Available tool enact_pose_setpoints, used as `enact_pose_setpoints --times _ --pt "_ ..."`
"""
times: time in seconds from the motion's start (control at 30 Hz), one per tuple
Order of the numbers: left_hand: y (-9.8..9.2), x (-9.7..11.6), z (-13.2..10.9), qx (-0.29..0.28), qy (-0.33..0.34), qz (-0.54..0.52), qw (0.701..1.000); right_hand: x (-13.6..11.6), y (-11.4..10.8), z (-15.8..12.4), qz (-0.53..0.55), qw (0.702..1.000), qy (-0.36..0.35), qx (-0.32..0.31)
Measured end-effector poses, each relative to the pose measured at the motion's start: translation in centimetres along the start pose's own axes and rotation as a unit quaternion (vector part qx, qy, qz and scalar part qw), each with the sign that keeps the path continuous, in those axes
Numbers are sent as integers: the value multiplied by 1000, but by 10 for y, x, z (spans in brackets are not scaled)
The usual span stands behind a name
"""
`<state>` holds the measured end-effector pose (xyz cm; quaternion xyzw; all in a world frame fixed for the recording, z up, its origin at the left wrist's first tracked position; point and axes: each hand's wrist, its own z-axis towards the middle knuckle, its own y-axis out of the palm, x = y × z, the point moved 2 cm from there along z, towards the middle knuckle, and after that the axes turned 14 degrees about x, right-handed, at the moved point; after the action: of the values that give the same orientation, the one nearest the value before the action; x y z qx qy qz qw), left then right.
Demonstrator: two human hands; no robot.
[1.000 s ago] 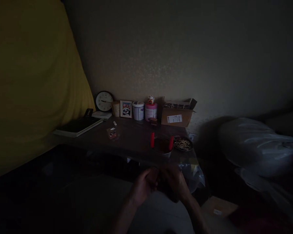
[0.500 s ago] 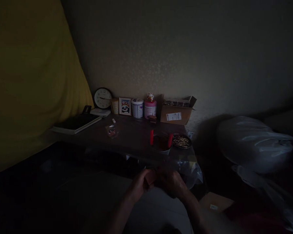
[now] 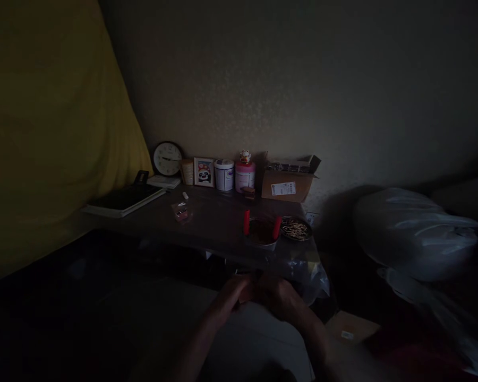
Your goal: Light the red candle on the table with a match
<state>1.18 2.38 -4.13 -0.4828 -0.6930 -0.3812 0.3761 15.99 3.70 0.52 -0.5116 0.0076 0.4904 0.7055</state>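
Note:
The scene is very dark. My left hand (image 3: 231, 298) and my right hand (image 3: 281, 298) meet low in front of the table's near edge. Both have curled fingers closed round a small reddish-brown block (image 3: 247, 293) held between them. What the block is stays unclear in the dim light. Just beyond my hands, on the table (image 3: 215, 228), stands a small bowl (image 3: 262, 235) with two red sticks (image 3: 246, 222) upright at its rim, and beside it a round dish of matchsticks (image 3: 296, 229).
Along the wall stand a clock (image 3: 168, 158), a panda picture frame (image 3: 204, 172), two tubs (image 3: 224, 175), and an open cardboard box (image 3: 289, 180). A dark book (image 3: 123, 200) lies at the left. A plastic bag (image 3: 414, 233) bulges at the right; another box (image 3: 352, 329) sits below.
My hands stayed together at the table's edge, shifting slightly up and left. The small block between them showed more half a second ago than it does now.

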Motion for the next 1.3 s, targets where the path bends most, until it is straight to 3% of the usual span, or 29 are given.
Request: enact_pose_setpoints --times 0.23,0.67,1.1,1.3 --pt "-2 2 0 -24 49 3 999 -5 -3 -1 -7 999 -36 -6" --pt "0 10 -5 -38 92 13 995 -6 -3 0 -29 999 -36 4" --pt "-4 9 -1 -24 101 -4 995 5 -7 -2 2 1000 16 1" --pt "-3 12 0 -26 102 -15 994 0 -15 3 60 996 10 62"
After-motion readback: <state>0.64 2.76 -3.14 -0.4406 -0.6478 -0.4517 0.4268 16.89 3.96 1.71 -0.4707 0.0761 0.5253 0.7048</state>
